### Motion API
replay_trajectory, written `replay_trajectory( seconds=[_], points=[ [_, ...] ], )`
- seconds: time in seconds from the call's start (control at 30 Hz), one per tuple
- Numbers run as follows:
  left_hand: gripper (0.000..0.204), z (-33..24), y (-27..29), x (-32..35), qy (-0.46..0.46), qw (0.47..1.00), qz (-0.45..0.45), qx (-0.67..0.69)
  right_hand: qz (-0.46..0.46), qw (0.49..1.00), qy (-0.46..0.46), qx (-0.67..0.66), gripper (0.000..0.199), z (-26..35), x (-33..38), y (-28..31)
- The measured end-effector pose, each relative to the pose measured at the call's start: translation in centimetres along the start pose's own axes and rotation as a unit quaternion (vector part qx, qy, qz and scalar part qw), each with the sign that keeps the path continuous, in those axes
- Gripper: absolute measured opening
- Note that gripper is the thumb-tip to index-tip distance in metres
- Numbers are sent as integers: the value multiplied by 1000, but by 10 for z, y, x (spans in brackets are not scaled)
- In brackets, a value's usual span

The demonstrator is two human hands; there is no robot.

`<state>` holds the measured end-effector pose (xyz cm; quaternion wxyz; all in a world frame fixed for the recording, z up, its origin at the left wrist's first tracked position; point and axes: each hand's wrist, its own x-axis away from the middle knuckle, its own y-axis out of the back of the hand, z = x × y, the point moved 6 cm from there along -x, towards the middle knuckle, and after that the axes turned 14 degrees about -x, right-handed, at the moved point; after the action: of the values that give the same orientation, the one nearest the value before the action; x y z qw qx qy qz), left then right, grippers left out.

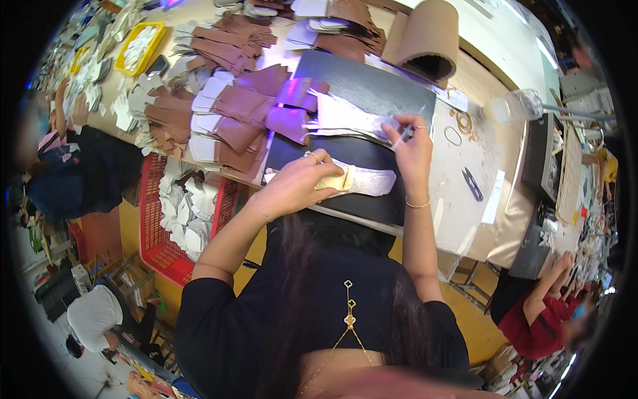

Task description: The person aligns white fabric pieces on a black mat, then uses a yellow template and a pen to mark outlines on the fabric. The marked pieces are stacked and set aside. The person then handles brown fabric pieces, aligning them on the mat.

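Observation:
On a black work board (372, 83), my left hand (299, 181) is closed on a small pale yellow piece (343, 178), pressing it against a whitish strip-shaped cutout (375, 182). My right hand (415, 151) pinches a slender pen-like tool (404, 134) at the narrow end of a larger white cutout (349, 118). Whether those fingers also grip the cutout is unclear. Brown leather-like pieces (288, 122) with purple light on them lie at the board's left edge, touching the white cutout's wide end.
Stacks of brown and white cutouts (226, 120) cover the table's left. A red basket (151, 223) of white pieces stands below. A brown roll (425, 33), clear plastic bottle (512, 106), rubber bands (463, 124) and thread snips (472, 185) are right. Other people work at both sides.

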<state>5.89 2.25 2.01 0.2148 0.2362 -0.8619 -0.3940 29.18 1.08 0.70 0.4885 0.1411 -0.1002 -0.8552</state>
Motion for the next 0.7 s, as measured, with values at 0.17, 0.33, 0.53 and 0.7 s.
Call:
replay_trajectory(
  seconds=[0.17, 0.33, 0.53, 0.7],
  points=[
    [28, -18, -15, -11, -66, 994, -80, -42, -47, 990, 90, 100, 27, 4, 25, 30],
    [21, -35, -36, -24, -153, 971, -158, -95, -24, 999, 29, 25, 19, 4, 55, 53],
    [20, -40, -45, -27, -173, 966, -152, -115, -36, 999, 0, -7, 15, -7, 77, 68],
    [20, -40, -45, -28, -188, 960, -164, -127, -30, 999, 10, -16, 16, -2, 78, 67]
  ],
)
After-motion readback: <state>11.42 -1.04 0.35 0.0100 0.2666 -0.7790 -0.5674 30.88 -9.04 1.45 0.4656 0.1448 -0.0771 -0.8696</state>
